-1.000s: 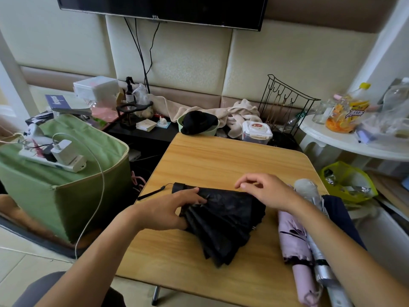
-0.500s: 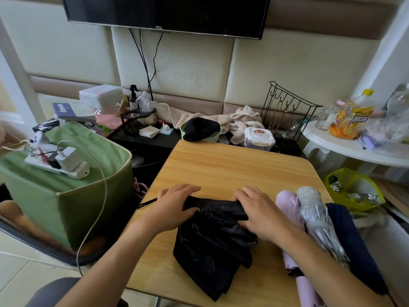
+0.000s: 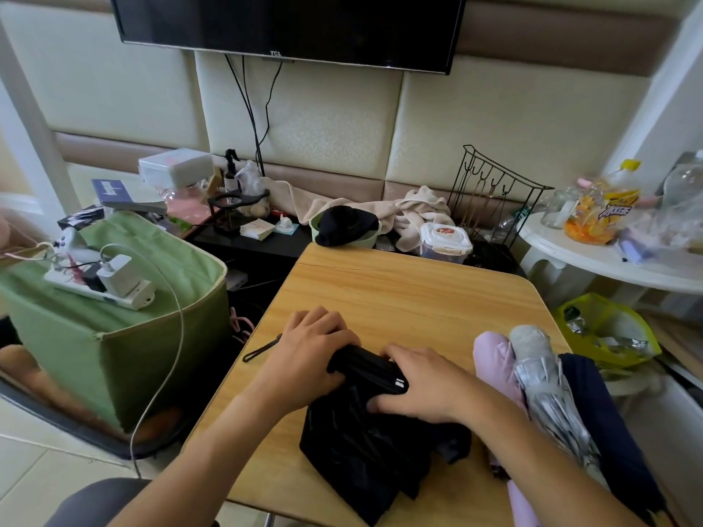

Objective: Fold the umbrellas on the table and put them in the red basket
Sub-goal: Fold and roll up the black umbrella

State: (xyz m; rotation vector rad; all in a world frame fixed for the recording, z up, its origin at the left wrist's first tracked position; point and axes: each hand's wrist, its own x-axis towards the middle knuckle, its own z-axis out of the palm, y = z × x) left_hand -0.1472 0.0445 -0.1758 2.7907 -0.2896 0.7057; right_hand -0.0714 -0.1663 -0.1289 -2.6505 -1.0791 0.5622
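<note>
Black umbrella [image 3: 365, 443] mid-frame is only half rolled; I've got left hand [image 3: 308, 349] and right hand [image 3: 422, 386] both grasping it. Three more umbrellas wait lower right, and there's no red basket visible.

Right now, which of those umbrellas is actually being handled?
The black umbrella: both hands, left and right, grip it. The pink, silver and navy ones lie untouched beside it.

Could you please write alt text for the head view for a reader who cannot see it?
Both hands, left hand and right hand, grip a black umbrella on a wooden table. Pink, silver and navy umbrellas lie to its right.
</note>
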